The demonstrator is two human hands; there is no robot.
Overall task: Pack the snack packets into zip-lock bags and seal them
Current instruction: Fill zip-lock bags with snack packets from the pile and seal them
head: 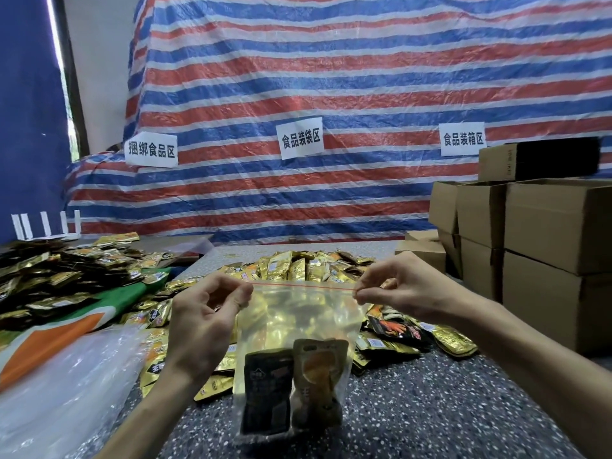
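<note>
Sealing step: the left hand [202,313] and right hand [394,289] each pinch a top corner of the zip-lock bag [298,326] holding two snack packets [291,385]; next, press the strip closed.

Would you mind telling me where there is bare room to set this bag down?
Bare speckled tabletop lies nearest you, between the plastic stack on the left and the cardboard boxes on the right. Crowded: the packet pile behind the zip-lock bag and the left heap.
</note>
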